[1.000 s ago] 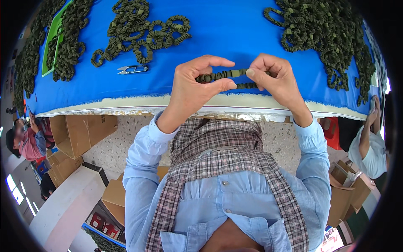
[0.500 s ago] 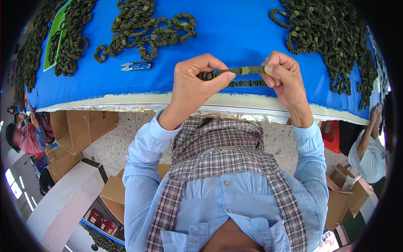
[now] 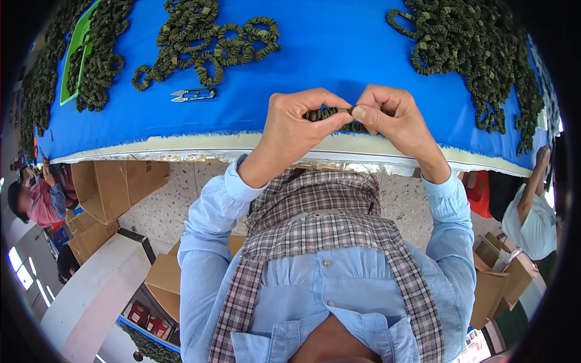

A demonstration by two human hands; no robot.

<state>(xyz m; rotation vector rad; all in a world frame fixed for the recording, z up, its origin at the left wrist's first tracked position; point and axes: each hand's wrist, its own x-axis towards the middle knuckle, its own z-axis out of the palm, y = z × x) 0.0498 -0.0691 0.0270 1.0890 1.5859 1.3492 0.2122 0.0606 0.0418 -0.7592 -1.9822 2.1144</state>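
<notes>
Above the table's near edge, my left hand [image 3: 298, 126] and my right hand [image 3: 397, 123] meet, thumbs and forefingers pinched on one dark green scrunchie [image 3: 321, 114]. Its gathered fabric bunches up inside the left fingers, and the lower side of the loop shows beneath the hands. My fingertips hide the stretch between them. Left of my hands lies a pair of thread snips [image 3: 193, 95] with its blades pointing left. Beyond the snips is a loose pile of similar scrunchies [image 3: 190, 36].
A large scrunchie heap [image 3: 466, 48] covers the right of the blue tabletop [image 3: 327, 48]. At far left, more surround a green tray [image 3: 71, 78]. Cardboard boxes [image 3: 115, 184] stand below the table. One person [image 3: 45, 196] is at left, another [image 3: 531, 221] at right.
My hands have come together, the right one moving left. The fabric stretched smooth between them has drawn up, and its lighter green patch is no longer plainly seen.
</notes>
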